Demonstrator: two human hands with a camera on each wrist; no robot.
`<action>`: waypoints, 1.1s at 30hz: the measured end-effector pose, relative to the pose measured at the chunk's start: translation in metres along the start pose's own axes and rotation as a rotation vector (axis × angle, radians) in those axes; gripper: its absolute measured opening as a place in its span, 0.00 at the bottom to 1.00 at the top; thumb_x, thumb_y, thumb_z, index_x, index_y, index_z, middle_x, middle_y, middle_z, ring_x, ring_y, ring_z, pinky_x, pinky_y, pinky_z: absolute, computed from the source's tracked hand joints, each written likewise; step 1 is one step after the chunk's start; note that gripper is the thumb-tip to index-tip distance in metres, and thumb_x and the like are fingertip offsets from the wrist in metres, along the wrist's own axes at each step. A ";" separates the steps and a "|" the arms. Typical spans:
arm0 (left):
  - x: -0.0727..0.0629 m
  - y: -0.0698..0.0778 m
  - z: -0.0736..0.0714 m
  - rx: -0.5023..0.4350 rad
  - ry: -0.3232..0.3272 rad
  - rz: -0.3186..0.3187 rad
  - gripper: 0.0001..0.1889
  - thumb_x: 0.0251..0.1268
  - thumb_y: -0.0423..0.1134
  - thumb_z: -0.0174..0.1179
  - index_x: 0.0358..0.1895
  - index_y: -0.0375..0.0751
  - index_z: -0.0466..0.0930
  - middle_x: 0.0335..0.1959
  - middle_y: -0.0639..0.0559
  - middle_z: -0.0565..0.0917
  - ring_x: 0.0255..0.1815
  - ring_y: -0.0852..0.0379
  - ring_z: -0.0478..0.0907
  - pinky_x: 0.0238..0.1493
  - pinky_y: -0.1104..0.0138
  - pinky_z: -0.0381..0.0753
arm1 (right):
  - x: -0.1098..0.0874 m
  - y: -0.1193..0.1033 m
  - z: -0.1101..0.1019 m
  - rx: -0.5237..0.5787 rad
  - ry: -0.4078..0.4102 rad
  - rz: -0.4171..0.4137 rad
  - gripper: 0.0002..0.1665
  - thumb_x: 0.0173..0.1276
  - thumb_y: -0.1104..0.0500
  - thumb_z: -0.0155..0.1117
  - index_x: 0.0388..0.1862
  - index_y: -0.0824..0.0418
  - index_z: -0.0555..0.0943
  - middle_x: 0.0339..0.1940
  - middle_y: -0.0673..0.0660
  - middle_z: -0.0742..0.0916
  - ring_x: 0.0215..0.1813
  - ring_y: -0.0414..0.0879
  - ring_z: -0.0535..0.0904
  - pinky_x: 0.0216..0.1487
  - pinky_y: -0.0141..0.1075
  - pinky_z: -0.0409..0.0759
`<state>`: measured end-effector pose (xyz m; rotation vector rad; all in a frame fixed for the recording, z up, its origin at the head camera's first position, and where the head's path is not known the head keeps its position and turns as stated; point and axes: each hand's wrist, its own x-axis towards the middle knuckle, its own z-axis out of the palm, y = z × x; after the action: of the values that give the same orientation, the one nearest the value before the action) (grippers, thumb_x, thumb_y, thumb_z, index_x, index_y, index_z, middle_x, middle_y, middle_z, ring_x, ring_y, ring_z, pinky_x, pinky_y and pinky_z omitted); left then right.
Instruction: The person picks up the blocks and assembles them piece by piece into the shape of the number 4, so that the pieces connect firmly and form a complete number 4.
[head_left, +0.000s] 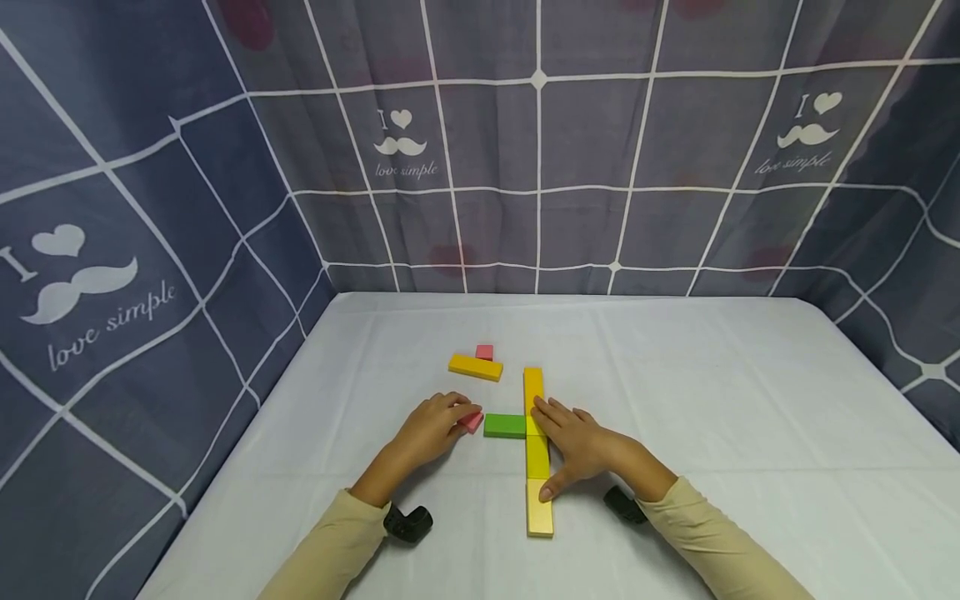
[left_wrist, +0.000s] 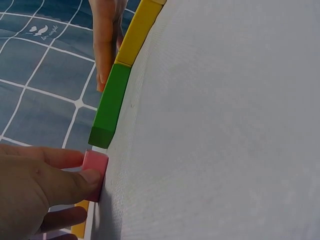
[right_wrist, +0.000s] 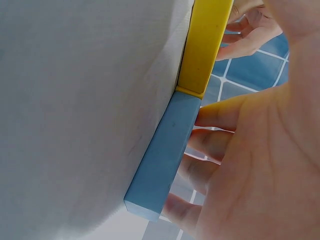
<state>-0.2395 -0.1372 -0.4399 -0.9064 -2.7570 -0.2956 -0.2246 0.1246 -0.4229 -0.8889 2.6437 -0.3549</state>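
Observation:
My left hand point(head_left: 433, 428) pinches a small pink block point(left_wrist: 96, 162) between thumb and fingers, just left of the green block point(head_left: 505, 426). A narrow gap separates the pink block from the green one. The green block's right end meets a straight line of yellow blocks point(head_left: 537, 458) running away from me. Over that line, my right hand point(head_left: 583, 442) lies with fingers spread, its fingertips and thumb touching the yellow blocks. The right wrist view also shows a blue block point(right_wrist: 162, 155) at the end of a yellow one, beside the right fingers; the head view does not show it.
Farther back on the white table point(head_left: 675, 358) lie a loose yellow block point(head_left: 476, 367) and, just behind it, a small pink block point(head_left: 485, 352). Dark patterned cloth point(head_left: 487, 225) walls the back and sides. Black wrist devices point(head_left: 408, 525) sit under both sleeves.

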 end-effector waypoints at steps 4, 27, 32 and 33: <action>-0.001 0.000 0.000 -0.003 -0.005 -0.007 0.17 0.53 0.35 0.65 0.48 0.50 0.81 0.45 0.51 0.80 0.43 0.52 0.76 0.43 0.61 0.76 | 0.001 0.000 0.001 -0.002 0.002 -0.009 0.73 0.37 0.27 0.67 0.72 0.65 0.47 0.75 0.61 0.49 0.75 0.57 0.42 0.68 0.56 0.48; 0.010 -0.003 -0.011 -0.033 -0.092 -0.126 0.29 0.56 0.53 0.60 0.61 0.50 0.70 0.54 0.46 0.75 0.50 0.47 0.74 0.49 0.54 0.74 | 0.000 -0.002 0.001 0.014 0.005 -0.015 0.72 0.38 0.28 0.67 0.72 0.66 0.48 0.74 0.63 0.50 0.74 0.59 0.42 0.68 0.57 0.48; 0.031 0.000 -0.016 -0.033 -0.128 -0.210 0.30 0.60 0.58 0.54 0.63 0.48 0.68 0.58 0.42 0.73 0.52 0.43 0.73 0.51 0.51 0.73 | 0.002 -0.002 0.001 0.007 0.007 -0.010 0.72 0.39 0.28 0.68 0.72 0.66 0.48 0.74 0.62 0.50 0.74 0.58 0.43 0.68 0.57 0.49; 0.037 0.001 -0.016 -0.030 -0.153 -0.226 0.31 0.60 0.59 0.53 0.64 0.47 0.67 0.59 0.41 0.72 0.53 0.43 0.73 0.52 0.51 0.72 | 0.001 -0.002 0.001 0.007 0.007 -0.010 0.72 0.38 0.28 0.68 0.72 0.66 0.48 0.74 0.62 0.50 0.74 0.59 0.43 0.68 0.57 0.49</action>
<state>-0.2651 -0.1197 -0.4149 -0.6488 -3.0089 -0.3191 -0.2240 0.1220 -0.4237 -0.9003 2.6440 -0.3702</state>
